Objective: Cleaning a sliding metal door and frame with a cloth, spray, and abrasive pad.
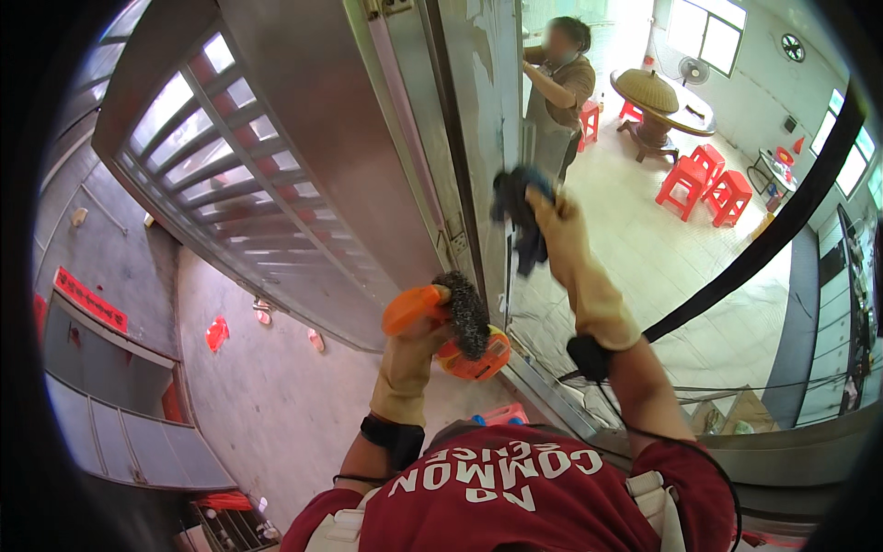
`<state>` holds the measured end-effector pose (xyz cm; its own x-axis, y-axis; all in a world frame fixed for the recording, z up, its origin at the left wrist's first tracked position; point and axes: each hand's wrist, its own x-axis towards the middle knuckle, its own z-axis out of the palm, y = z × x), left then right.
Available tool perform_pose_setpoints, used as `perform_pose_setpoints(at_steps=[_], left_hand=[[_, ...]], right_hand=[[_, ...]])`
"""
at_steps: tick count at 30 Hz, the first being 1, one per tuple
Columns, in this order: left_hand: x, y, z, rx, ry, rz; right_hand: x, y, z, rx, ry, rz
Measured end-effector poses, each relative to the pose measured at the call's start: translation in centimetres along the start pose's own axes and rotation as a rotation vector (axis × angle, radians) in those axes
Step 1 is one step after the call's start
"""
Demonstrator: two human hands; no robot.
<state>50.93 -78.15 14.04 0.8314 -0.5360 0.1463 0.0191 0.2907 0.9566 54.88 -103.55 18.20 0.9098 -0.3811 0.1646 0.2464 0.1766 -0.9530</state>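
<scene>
My left hand [412, 345], in a pale yellow rubber glove, is closed around a grey steel wool scrubber [467, 317] and a smooth orange plastic piece [409, 311]. Just below the scrubber, an orange round container [478, 357] with a printed label shows beside that hand; whether the fingers hold it too is hidden. Gloved the same way, my right hand [561, 230] grips a dark blue-black cloth [522, 216], raised against the edge of the door frame [504, 138]. The cloth hangs down below the fingers, slightly blurred.
A metal door leaf with slatted panes [239, 156] stands on the left. Beyond the frame, another person [566, 83] stands by the doorway with an arm raised. Red stools [682, 184] and a round table [685, 110] stand in the tiled room. A black strap [763, 239] crosses the right side.
</scene>
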Motion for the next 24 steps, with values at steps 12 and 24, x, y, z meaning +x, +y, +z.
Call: perform_pose_setpoints(at_steps=[12, 24], left_hand=[[-4.1, 3.3, -7.6, 0.244, 0.251, 0.143], [-5.4, 2.7, -12.4, 0.125, 0.397, 0.238]], right_hand=[[14.7, 1.3, 10.4, -0.830, 0.233, -1.241], [8.6, 0.3, 11.1, -0.574, 0.066, -0.789]])
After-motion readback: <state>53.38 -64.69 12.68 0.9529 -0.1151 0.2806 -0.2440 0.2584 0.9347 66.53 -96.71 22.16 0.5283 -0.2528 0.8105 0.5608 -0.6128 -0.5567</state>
